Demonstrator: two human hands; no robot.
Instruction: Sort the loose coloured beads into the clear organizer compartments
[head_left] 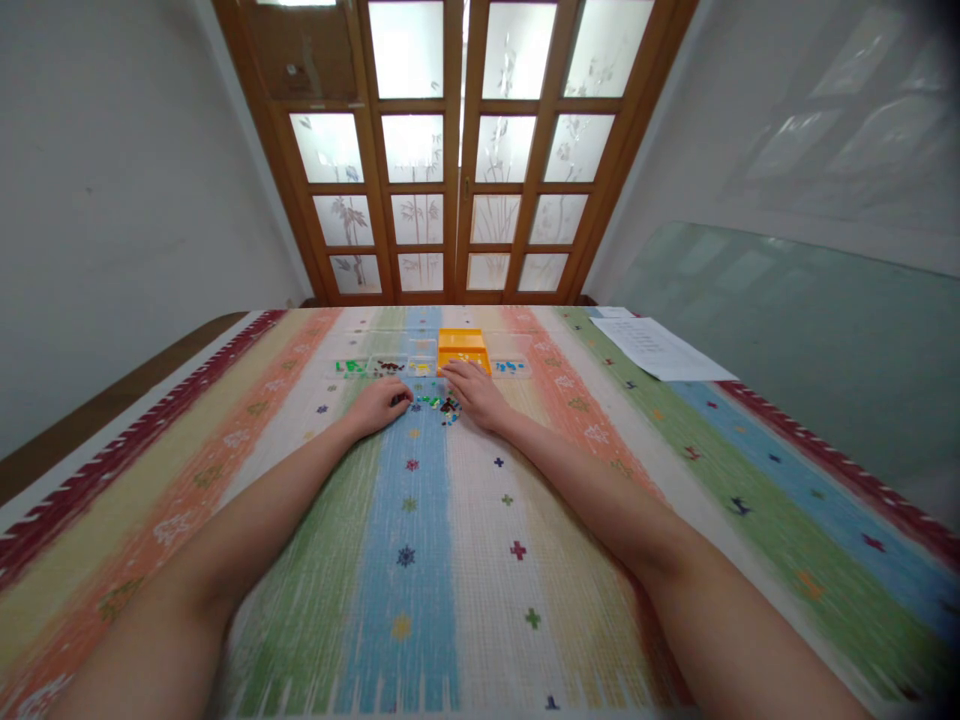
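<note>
A small loose heap of tiny coloured pieces (448,406), brown, green, blue and pale, lies on the striped tablecloth between my hands. On its left side, my left hand (379,406) rests with fingers curled in toward the thumb; whatever they pinch, if anything, is too small to make out. My right hand (477,394) lies to the right of the heap, fingers stretched forward at the near edge of an open orange box (462,340) with pale pieces inside. Clear boxes beside it hold green pieces (352,367), dark brown pieces (389,367), yellow pieces (420,368) and blue pieces (510,367).
The striped tablecloth (405,620) covers the table. Paper sheets (660,348) lie at the far right, by a pale green glass panel (810,360). Wooden doors with glass panes (457,150) stand beyond the table, between white walls.
</note>
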